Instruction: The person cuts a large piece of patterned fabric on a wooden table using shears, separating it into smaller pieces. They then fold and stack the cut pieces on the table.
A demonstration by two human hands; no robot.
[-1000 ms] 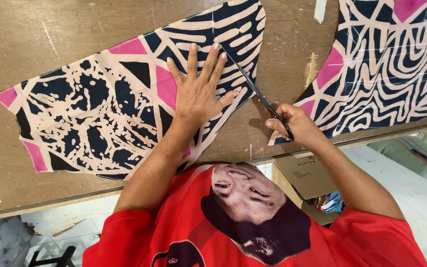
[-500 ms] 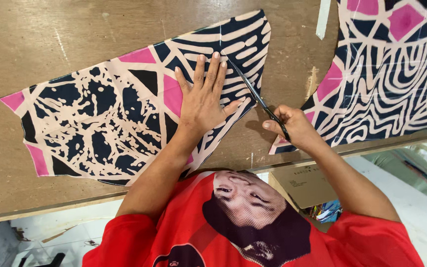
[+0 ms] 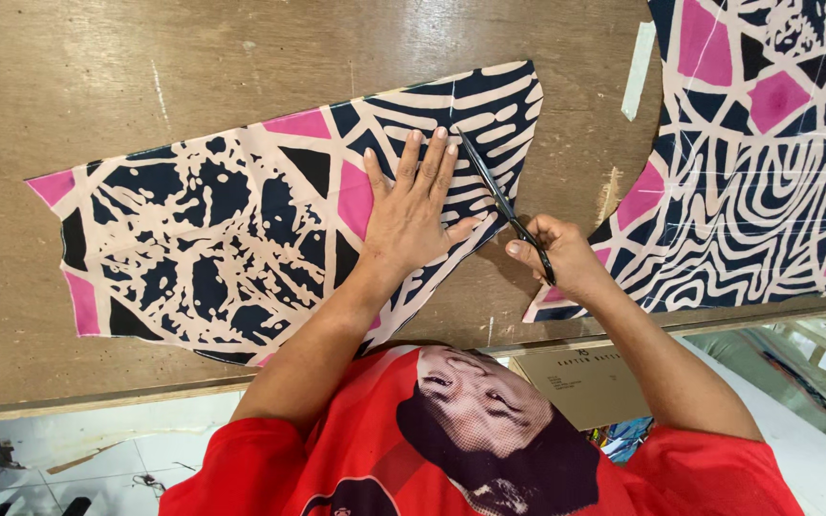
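A cut piece of patterned fabric [image 3: 231,229], cream with navy and pink shapes, lies flat on the brown wooden table [image 3: 193,67]. My left hand [image 3: 413,215] presses flat on its right part, fingers spread. My right hand [image 3: 561,258] grips black scissors [image 3: 499,196], whose blades point up and left along the fabric's right edge, just beside my left fingertips. Whether the blades are parted around the cloth I cannot tell.
A second, larger piece of the same kind of fabric [image 3: 767,162] covers the table's right side. A strip of pale tape [image 3: 639,72] lies between the pieces. The table's near edge [image 3: 97,401] runs along the bottom, with pale floor below.
The view has shifted, so the fabric sits slightly lower and more to the right in frame. My left hand stays flat on the cloth; the scissors hold about the same place along the edge.
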